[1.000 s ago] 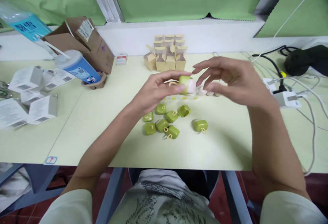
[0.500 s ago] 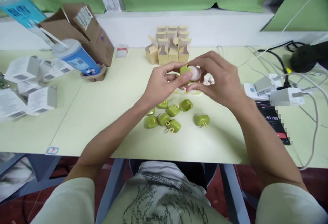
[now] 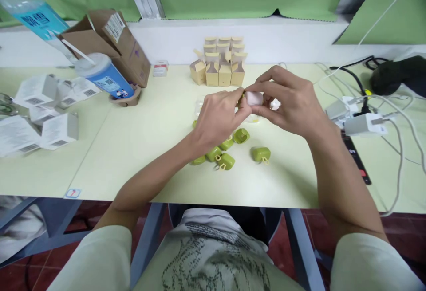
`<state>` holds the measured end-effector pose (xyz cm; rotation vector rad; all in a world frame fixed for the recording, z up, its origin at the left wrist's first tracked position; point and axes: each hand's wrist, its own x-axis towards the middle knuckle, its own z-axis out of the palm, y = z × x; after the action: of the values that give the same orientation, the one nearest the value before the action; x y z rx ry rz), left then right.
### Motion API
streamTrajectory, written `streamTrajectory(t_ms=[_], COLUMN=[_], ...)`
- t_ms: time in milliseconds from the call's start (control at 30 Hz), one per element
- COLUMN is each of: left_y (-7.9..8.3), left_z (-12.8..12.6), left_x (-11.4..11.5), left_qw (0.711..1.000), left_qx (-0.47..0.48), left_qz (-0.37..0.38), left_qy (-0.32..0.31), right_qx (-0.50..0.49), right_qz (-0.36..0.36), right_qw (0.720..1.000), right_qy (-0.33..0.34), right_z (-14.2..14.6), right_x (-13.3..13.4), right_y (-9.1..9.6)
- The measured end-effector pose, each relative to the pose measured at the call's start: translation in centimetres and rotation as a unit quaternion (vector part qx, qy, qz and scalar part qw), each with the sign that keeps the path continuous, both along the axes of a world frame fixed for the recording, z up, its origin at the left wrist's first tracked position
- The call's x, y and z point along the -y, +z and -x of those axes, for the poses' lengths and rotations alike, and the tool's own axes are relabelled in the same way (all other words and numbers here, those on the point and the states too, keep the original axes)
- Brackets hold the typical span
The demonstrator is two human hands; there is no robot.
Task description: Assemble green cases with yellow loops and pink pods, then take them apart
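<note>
My left hand (image 3: pixel 218 116) and my right hand (image 3: pixel 288 102) meet above the table, both closed around a small green case with a pale pink white piece (image 3: pixel 253 98) pressed into it. The green part is mostly hidden behind my fingers. Below the hands several more green cases (image 3: pixel 226 151) lie loose on the pale table (image 3: pixel 140 149), one (image 3: pixel 261 153) a little apart to the right. Small white pieces (image 3: pixel 274 103) lie just behind my right hand.
A cluster of small tan cartons (image 3: pixel 221 62) stands at the back. At left are a torn brown box (image 3: pixel 113 45), a blue cup (image 3: pixel 103 78), a bottle (image 3: pixel 31 13) and white barcode boxes (image 3: pixel 49 113). Chargers and cables (image 3: pixel 366 122), a phone (image 3: pixel 357 160) and a black object (image 3: pixel 399 76) crowd the right.
My right hand came in from the right and closed on the pink white piece at the case in my left hand. Both hands have pressed closer together.
</note>
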<state>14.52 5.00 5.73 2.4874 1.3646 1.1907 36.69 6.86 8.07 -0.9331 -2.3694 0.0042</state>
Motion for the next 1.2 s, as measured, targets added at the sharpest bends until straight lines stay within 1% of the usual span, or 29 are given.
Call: streamTrajectory(t_ms=[133,233,333,400,500,600,667,733,833,900,967,1033,1100,1133,1200], left_y=[1.4,1.9,2.0,1.9,1.8,1.8,1.8,1.9,2.2,2.4,2.4,2.2,1.8,1.6,1.2], left_z=[0.2,0.4,0.7,0.9,1.0,1.2,1.5,1.9,2.5,2.8,2.8,2.9,3.0,3.1,3.4], left_x=[0.5,0.4,0.1,-0.2,-0.4,-0.7,-1.0,-1.4,-1.9,-2.1,-2.1,-2.3,-2.5,-2.7,-2.9], left_qw=[0.997,0.99,0.982,0.976,0.967,0.963,0.961,0.956,0.94,0.929,0.926,0.929,0.931,0.931,0.931], left_qx=[0.026,0.061,0.099,0.128,0.159,0.156,0.152,0.159,0.19,0.212,0.225,0.221,0.215,0.216,0.223], left_qz=[0.071,0.128,0.155,0.168,0.187,0.206,0.22,0.226,0.229,0.239,0.249,0.252,0.253,0.252,0.248], left_qy=[0.012,-0.004,-0.033,-0.051,-0.075,-0.076,-0.077,-0.102,-0.167,-0.185,-0.174,-0.159,-0.152,-0.15,-0.147], right_qx=[-0.002,0.004,0.024,0.028,0.013,0.007,-0.004,-0.028,-0.083,-0.11,-0.119,-0.121,-0.125,-0.122,-0.093], right_qz=[-0.026,-0.006,0.047,0.07,0.064,0.058,0.062,0.066,0.075,0.089,0.094,0.074,0.05,0.05,0.089], right_qw=[0.999,1.0,0.998,0.997,0.998,0.998,0.998,0.997,0.993,0.989,0.987,0.988,0.989,0.989,0.987], right_qy=[0.022,0.017,-0.015,-0.027,-0.022,-0.014,-0.013,-0.017,-0.035,-0.046,-0.052,-0.055,-0.062,-0.071,-0.098], right_z=[0.4,0.9,1.4,1.6,1.9,2.1,2.0,1.8,1.3,1.2,1.1,0.7,-0.3,-1.1,-2.8], right_x=[-0.2,0.1,0.4,0.4,0.1,-0.4,-0.6,-0.7,-0.7,-0.5,-0.4,-0.2,-0.2,-0.3,-0.6], right_y=[-0.2,0.0,0.2,0.0,-0.9,-1.6,-1.7,-1.5,-1.1,-0.8,-0.4,0.3,1.2,1.6,2.1])
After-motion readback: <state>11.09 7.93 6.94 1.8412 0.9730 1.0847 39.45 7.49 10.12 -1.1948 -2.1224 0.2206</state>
